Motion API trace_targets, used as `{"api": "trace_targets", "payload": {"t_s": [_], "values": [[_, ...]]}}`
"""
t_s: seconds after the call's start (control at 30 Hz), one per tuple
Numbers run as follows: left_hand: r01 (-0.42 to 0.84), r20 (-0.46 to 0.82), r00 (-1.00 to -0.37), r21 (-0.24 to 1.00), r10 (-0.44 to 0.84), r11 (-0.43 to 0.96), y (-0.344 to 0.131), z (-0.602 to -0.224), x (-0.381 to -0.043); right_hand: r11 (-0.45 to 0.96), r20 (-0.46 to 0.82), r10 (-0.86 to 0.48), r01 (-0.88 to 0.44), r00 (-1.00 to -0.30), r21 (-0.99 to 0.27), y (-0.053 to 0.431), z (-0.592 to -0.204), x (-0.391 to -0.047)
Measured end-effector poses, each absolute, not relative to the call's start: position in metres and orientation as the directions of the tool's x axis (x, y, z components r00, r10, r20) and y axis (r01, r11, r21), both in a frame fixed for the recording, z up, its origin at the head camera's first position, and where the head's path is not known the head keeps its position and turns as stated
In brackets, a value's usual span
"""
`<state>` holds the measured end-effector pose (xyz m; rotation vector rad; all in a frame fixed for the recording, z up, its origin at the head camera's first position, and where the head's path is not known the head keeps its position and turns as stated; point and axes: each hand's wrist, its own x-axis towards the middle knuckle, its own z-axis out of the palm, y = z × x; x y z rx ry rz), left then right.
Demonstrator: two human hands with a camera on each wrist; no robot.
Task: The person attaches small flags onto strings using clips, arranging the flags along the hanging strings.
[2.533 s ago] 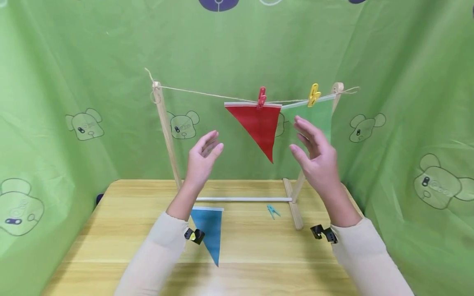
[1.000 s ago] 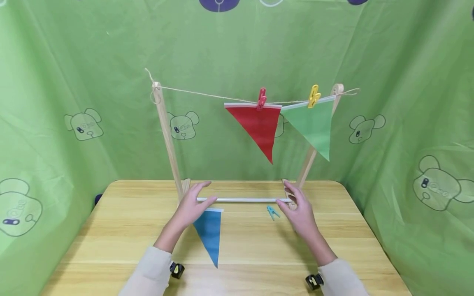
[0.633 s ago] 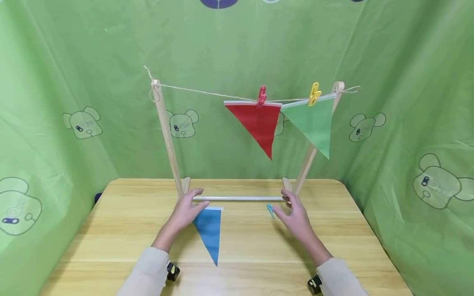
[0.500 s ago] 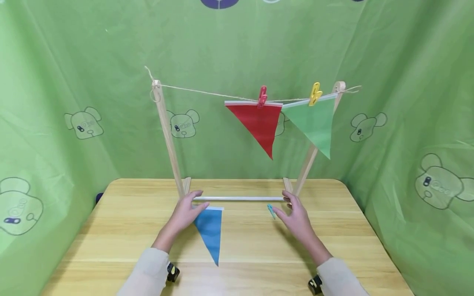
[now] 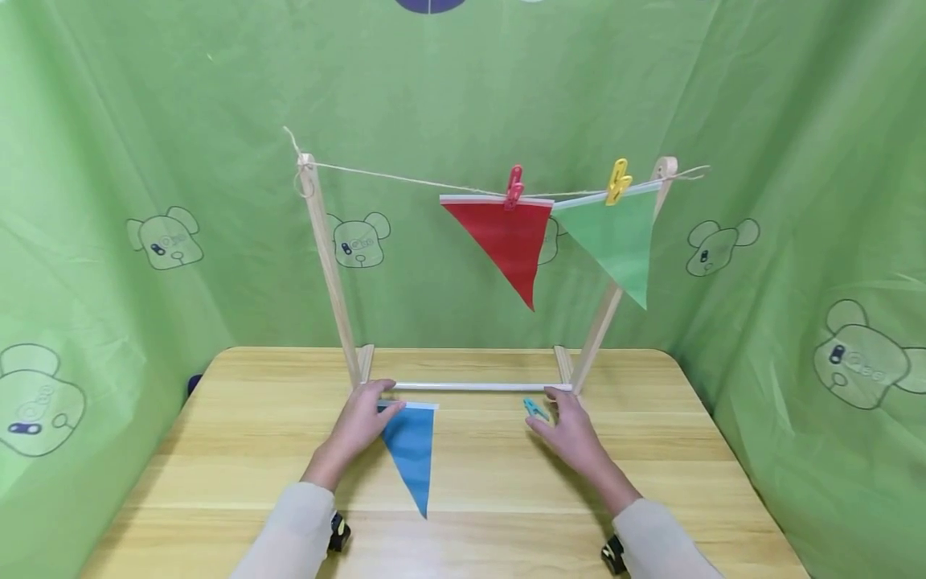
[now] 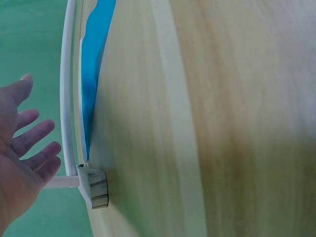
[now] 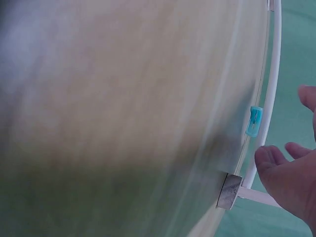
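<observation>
A blue triangular pennant (image 5: 414, 452) with a white top edge lies on the table. My left hand (image 5: 358, 423) hovers over its top left corner, thumb and fingers spread; the left wrist view shows that hand apart from the blue cloth (image 6: 94, 64). Just in front of the white bar lies a light-blue clothespin (image 5: 534, 408). Around it reach the parted thumb and fingers of my right hand (image 5: 576, 432), holding nothing; a gap separates them from the clothespin (image 7: 254, 121) in the right wrist view.
A string (image 5: 405, 178) runs between two wooden posts (image 5: 329, 257) joined by a white bar (image 5: 470, 387). From it hang a red pennant (image 5: 510, 237) under a red clothespin (image 5: 514, 187) and a green pennant (image 5: 618, 233) under a yellow clothespin (image 5: 618, 182). Green curtains surround the wooden table (image 5: 506, 498).
Both hands have come down from in front of the hanging pennants to the table. My left is now by the blue pennant, my right by the light-blue clothespin.
</observation>
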<state>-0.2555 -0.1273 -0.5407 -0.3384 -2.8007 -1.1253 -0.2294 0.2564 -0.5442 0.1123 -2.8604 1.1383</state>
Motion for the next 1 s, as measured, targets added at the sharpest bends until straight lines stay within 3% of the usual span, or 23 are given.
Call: {"api": "trace_targets", "payload": {"t_s": [0.5,1.0], "values": [[0.245,0.214,-0.966,0.592,0.143,0.767,-0.129,-0.549,-0.261,0.778,0.004,-0.064,-0.052,-0.998,-0.626,0.256,-0.549,-0.232],[0.246,0.195,-0.966,0.51,0.167,0.824,-0.133,-0.558,-0.265,0.772,0.027,-0.043,-0.05,-0.999,-0.634,0.256,-0.556,-0.237]]}}
